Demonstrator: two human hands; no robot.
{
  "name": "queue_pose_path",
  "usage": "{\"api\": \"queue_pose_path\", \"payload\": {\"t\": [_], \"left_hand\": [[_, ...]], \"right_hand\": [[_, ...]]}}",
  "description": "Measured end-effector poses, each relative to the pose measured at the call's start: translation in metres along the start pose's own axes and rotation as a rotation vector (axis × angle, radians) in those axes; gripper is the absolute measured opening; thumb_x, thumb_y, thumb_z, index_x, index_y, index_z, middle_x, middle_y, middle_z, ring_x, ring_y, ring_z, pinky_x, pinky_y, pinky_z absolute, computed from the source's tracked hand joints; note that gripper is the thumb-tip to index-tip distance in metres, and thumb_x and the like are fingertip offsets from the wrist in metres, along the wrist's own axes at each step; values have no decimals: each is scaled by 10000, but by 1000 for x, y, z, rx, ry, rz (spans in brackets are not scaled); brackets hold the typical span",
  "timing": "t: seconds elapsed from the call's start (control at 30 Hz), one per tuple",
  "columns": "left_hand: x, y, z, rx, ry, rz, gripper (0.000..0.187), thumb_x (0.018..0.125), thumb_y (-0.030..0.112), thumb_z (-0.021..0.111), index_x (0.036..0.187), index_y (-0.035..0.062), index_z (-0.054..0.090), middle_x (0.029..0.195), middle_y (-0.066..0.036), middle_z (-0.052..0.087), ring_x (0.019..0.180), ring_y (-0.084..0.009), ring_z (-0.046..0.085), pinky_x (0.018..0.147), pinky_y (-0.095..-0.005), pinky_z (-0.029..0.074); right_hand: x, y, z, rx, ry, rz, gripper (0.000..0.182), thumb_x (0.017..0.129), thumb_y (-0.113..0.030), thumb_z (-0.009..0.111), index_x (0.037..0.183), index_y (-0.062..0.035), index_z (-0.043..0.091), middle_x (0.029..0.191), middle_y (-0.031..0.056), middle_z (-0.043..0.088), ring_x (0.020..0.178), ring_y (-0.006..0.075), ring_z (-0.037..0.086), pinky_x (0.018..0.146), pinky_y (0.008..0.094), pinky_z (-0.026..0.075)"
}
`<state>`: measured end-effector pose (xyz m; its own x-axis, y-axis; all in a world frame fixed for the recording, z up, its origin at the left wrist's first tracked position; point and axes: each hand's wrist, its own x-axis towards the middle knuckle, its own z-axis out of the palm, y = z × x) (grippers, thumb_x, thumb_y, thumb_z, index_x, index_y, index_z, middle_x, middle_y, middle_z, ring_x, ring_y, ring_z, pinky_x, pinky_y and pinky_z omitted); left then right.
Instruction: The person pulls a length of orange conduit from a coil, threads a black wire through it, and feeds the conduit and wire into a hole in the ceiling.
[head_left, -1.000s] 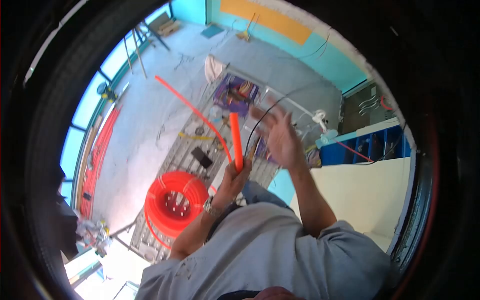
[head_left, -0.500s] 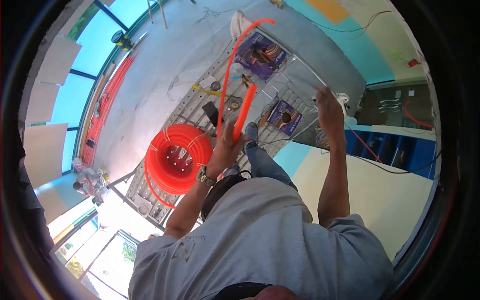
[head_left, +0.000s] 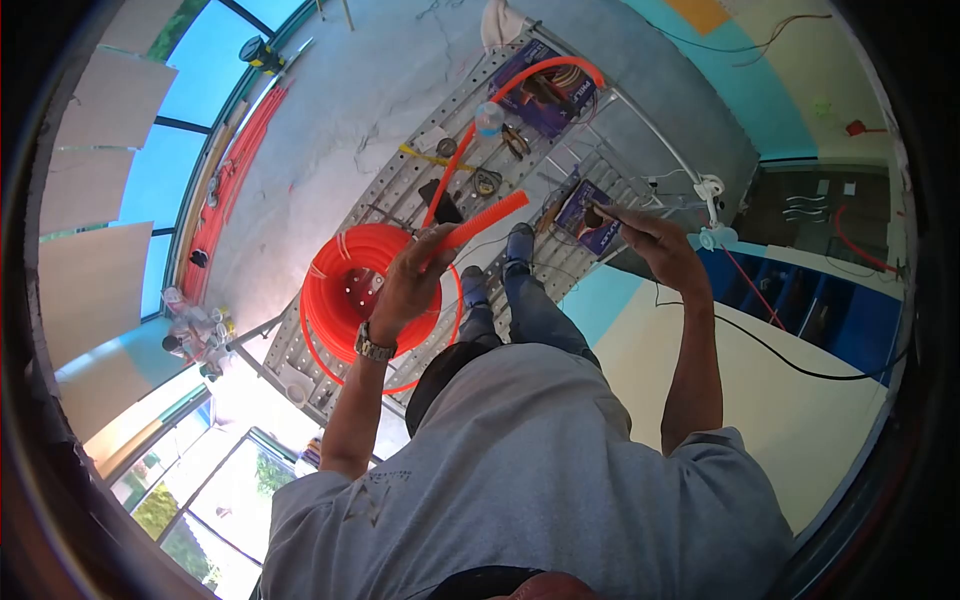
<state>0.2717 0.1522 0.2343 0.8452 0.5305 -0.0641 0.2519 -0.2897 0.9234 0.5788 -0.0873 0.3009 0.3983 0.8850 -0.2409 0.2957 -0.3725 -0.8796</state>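
My left hand (head_left: 405, 285), with a watch at the wrist, is closed around an orange corrugated tube (head_left: 490, 218). The tube's free end points up and right. A longer orange length curves from near this hand over the platform towards a purple box (head_left: 548, 95). Below and beside the hand lies a large orange coil (head_left: 335, 290), partly hidden by it. My right hand (head_left: 660, 250) is raised on the right with its fingers stretched out, holding nothing visible. Its fingertips overlap the view of a second purple box (head_left: 585, 215).
The perforated metal platform (head_left: 400, 180) carries a phone (head_left: 440, 200), a tape measure (head_left: 486, 182) and pliers (head_left: 515, 142). Metal rails (head_left: 655, 130) edge it. A white fan-like item (head_left: 712, 200) stands beyond my right hand. Orange tubes (head_left: 235, 165) lie along the windows.
My left hand has moved left, and its tube has tilted further right. My right hand has dropped lower, its fingers now stretching left. The long tube's far end has shifted right and down.
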Motion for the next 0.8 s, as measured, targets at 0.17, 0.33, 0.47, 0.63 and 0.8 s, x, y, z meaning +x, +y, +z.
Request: {"api": "queue_pose_path", "payload": {"t": [0.17,0.33,0.47,0.63,0.8], "left_hand": [[1,0,-2,17,-11,12,372,1007,179,638,1350,41,596,1212,-191,682,1085,-321,680,923,-406,532],[3,-1,0,49,-33,56,369,1005,188,633,1344,46,608,1212,-198,677,1101,-334,668,949,-422,516],[3,0,-2,170,-110,117,369,987,176,642,1340,70,622,1136,-171,687,1030,-338,661,910,-440,508],[3,15,-2,192,-344,-10,378,947,108,667,1322,69,637,1237,-148,664,1170,-324,619,996,-427,486],[-3,17,18,369,-344,93,414,913,190,724,1311,103,651,1231,-114,660,1098,-304,620,957,-419,489]], "right_hand": [[5,23,-1,35,-45,6,311,1001,-122,629,1303,-79,689,1130,97,741,1031,176,665,916,311,503],[8,9,-3,5,-98,73,291,981,-105,645,1265,-100,709,1105,104,746,1017,188,675,896,325,507],[15,14,-13,-143,-171,-14,253,961,-105,664,1206,-89,724,1060,112,737,981,226,683,861,356,514],[35,-19,-9,-306,-385,-238,223,957,-114,669,1166,-61,724,967,121,686,906,248,662,811,382,510],[36,-10,33,-11,-358,-72,258,984,-184,658,1191,-32,672,885,121,663,858,201,659,754,367,499]]}}
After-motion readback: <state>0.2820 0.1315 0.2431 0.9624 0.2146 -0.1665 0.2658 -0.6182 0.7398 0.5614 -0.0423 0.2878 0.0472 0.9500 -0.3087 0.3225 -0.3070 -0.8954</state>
